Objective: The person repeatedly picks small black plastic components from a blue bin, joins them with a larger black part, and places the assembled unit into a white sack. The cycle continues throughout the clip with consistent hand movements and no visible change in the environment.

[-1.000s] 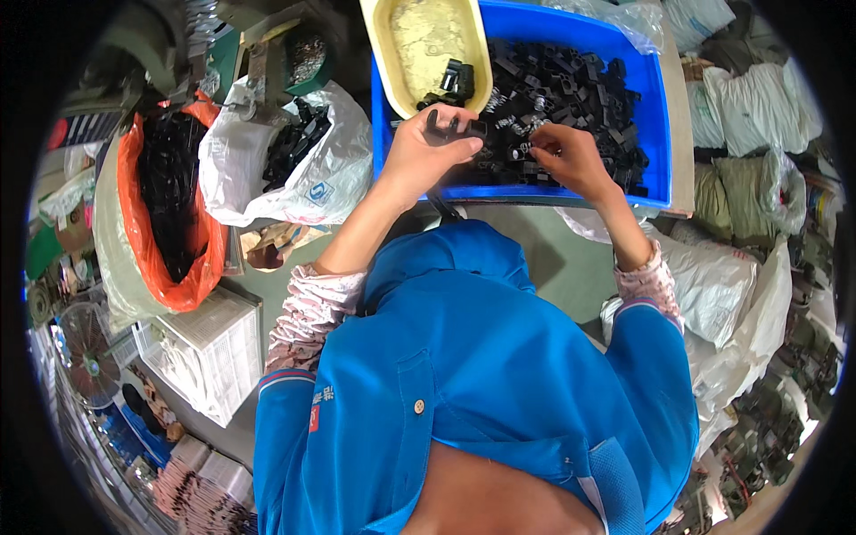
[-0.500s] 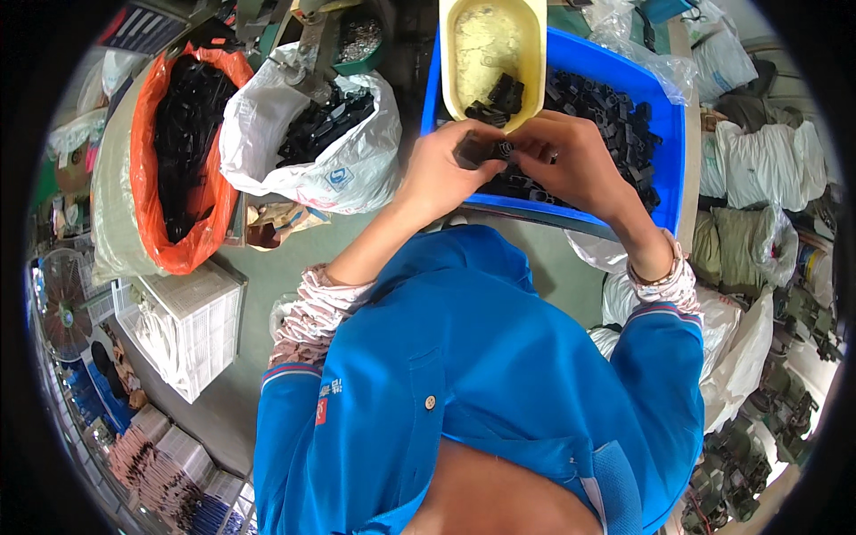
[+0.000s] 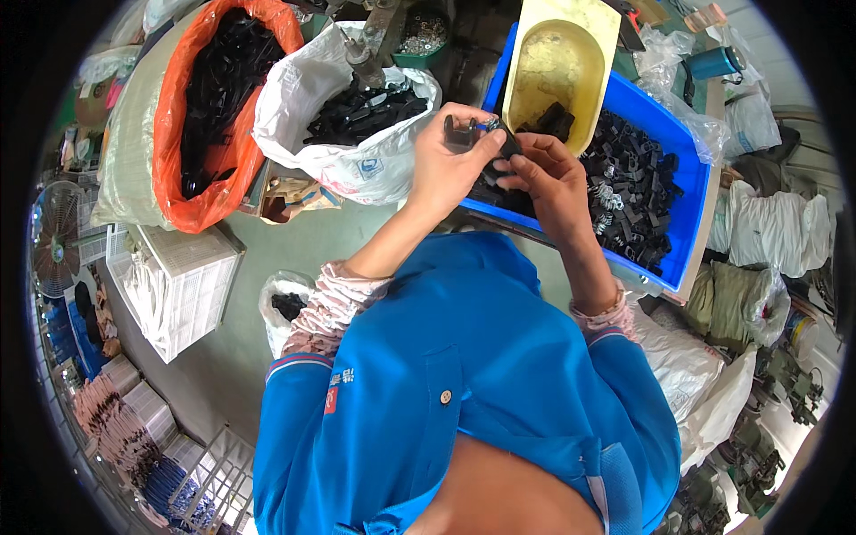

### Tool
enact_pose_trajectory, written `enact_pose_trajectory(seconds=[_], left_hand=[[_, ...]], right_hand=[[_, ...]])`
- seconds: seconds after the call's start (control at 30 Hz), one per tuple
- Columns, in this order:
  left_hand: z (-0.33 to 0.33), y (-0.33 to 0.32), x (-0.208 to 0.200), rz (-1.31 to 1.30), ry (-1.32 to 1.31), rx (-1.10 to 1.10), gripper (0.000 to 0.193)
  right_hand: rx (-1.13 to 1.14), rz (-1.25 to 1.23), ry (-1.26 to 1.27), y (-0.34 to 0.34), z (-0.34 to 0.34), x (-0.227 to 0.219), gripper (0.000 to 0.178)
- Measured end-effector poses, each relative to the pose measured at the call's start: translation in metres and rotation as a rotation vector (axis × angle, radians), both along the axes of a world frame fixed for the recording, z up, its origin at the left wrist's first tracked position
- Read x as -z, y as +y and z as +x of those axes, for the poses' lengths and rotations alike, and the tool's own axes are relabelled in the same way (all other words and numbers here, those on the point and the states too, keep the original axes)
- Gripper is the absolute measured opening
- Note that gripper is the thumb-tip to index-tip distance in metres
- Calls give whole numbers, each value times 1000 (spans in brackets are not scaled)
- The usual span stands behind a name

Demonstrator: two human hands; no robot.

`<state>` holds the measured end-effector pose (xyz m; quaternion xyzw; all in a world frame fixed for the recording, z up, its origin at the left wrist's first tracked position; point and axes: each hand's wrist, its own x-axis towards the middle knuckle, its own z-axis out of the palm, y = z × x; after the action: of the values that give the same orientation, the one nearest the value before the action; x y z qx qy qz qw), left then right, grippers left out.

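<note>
My left hand [image 3: 443, 169] grips a small black plastic part [image 3: 462, 135] between thumb and fingers, over the near left edge of the blue bin. At its fingertips a second, curved black piece [image 3: 508, 143] is tilted against the thumb, with a bit of blue and shiny metal beside it. My right hand [image 3: 555, 181] pinches the lower end of that curved piece, its other fingers bent. Just beyond the hands, a yellow tub [image 3: 599, 85] holds several black parts [image 3: 551, 122]. Many black parts [image 3: 637, 169] and some metal springs [image 3: 608, 198] lie in the blue bin [image 3: 698, 209].
A white woven sack [image 3: 294, 134] of black parts and an orange-lined sack [image 3: 169, 134] stand on the left. Behind them sits a green tray [image 3: 426, 55] of small metal pieces. A white crate [image 3: 183, 285] is on the floor. Clear plastic [image 3: 691, 116] drapes the bin's far right corner.
The view has shifted, so the bin and sacks appear farther right. My right hand has turned and its fingers have opened out somewhat; the black pieces between my hands are now more exposed.
</note>
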<state>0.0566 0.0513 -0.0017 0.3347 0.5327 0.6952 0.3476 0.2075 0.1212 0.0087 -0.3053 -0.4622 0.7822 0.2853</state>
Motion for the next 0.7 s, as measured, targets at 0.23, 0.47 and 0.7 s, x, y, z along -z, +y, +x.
enact_pose_trajectory(seconds=[0.23, 0.47, 0.7], left_hand=[[-28, 2, 11, 43, 250, 89, 3], [-30, 3, 15, -154, 171, 88, 7], [-48, 1, 6, -259, -87, 195, 25]], right_hand=[[128, -111, 60, 14, -7, 12, 27], [84, 144, -3, 21, -7, 24, 18], [80, -151, 131, 37, -8, 26, 20]])
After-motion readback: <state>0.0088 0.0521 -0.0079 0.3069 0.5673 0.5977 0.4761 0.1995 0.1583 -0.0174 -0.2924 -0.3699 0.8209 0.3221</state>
